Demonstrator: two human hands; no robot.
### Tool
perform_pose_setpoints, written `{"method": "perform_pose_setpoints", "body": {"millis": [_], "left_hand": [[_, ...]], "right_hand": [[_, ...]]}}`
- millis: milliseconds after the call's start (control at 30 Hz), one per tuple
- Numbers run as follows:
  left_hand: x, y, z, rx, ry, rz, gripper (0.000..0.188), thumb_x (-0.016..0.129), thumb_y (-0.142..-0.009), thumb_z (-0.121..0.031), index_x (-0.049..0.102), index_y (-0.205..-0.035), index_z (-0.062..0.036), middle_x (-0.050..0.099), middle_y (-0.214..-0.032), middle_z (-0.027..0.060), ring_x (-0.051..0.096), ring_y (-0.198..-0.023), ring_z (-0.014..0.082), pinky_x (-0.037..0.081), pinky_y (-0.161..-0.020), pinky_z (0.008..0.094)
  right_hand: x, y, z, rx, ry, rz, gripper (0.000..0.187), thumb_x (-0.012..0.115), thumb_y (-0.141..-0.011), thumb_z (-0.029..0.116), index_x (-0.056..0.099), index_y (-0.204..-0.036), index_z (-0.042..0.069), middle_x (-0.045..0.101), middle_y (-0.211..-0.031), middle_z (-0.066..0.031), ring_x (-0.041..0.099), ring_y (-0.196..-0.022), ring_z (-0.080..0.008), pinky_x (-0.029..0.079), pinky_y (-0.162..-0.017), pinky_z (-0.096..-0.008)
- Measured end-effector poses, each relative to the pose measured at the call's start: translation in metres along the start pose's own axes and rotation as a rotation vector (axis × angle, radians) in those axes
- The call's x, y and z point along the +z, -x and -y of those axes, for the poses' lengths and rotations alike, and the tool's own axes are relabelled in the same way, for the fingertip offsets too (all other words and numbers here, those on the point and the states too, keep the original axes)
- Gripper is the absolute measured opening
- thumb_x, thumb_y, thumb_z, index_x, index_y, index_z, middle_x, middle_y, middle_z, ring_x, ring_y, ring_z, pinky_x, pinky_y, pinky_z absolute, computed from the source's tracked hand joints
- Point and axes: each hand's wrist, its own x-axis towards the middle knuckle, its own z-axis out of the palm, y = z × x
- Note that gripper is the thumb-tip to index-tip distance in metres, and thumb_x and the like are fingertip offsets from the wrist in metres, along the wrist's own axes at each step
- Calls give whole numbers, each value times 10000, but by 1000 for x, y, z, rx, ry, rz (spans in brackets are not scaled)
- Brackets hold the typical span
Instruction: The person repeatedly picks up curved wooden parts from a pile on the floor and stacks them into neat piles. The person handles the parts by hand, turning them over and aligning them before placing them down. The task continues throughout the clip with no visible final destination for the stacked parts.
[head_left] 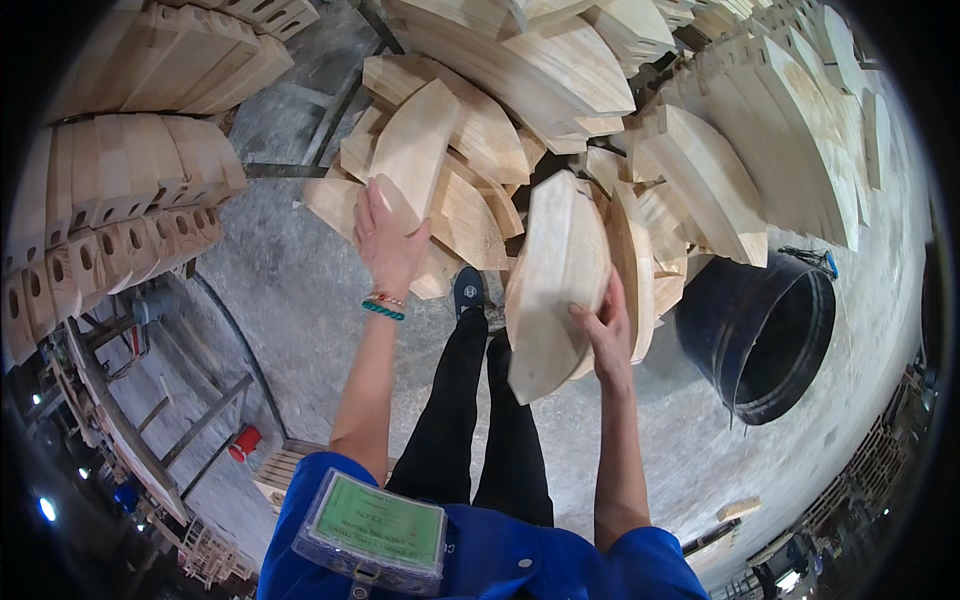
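Observation:
My right hand (607,330) grips a pale, curved wooden board (560,270) with pointed ends by its right edge, the thumb lying on its face. The board is tilted and hangs in front of my legs. My left hand (388,240), with bracelets at the wrist, has its fingers stretched out against the lower end of another curved wooden board (418,145). That board leans on a loose heap of similar boards (470,215). Part of the left hand's thumb side is hard to make out.
Stacks of curved wooden boards (790,130) fill the far right. Slotted wooden pieces (130,170) stand in rows at the left, above a metal frame (210,420). A dark round bin (755,335) lies at the right on the concrete floor (300,330). A small red object (244,443) sits lower left.

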Motion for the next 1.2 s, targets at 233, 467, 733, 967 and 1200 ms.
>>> {"method": "perform_pose_setpoints", "body": {"millis": [233, 467, 733, 967, 1200], "left_hand": [[-9, -35, 30, -132, 372, -1, 935, 712, -821, -378, 185, -1486, 16, 288, -1498, 249, 269, -1401, 350, 251, -1135, 447], [-25, -21, 26, -48, 404, 81, 723, 575, -942, -355, 258, -1465, 29, 281, -1506, 238, 282, -1396, 337, 270, -1127, 425], [-28, 16, -9, 27, 516, -11, 523, 561, -951, -232, 409, -1395, -2, 406, -1440, 182, 370, -1342, 322, 302, -1100, 405], [-33, 54, -68, 204, 480, 30, 444, 579, -924, -128, 482, -1339, -1, 486, -1379, 159, 426, -1304, 307, 327, -1084, 393], [-70, 94, -149, 874, 156, 409, 687, 781, -726, -359, 524, -1313, -109, 530, -1304, 134, 425, -1291, 310, 269, -1116, 460]], "right_hand": [[94, -78, 18, -145, -167, 159, 794, 695, -780, 181, 303, -1444, -10, 456, -1377, -190, 446, -1271, -272, 322, -1086, -350], [50, -68, -27, -469, 957, -367, 870, 746, -773, 244, 281, -1445, -53, 348, -1439, -276, 319, -1361, -393, 253, -1127, -431], [-95, -12, 6, 29, 1078, -556, 539, 686, -810, 256, 493, -1306, 172, 650, -1102, -179, 642, -989, -351, 508, -807, -411], [-126, -6, -7, -23, 1349, -401, 457, 650, -819, 147, 499, -1250, 150, 637, -1094, -118, 631, -972, -325, 500, -795, -425], [-46, 50, 81, -229, 1354, 190, 403, 654, -779, 95, 553, -1167, 130, 640, -928, -94, 636, -878, -314, 495, -727, -431]]}}
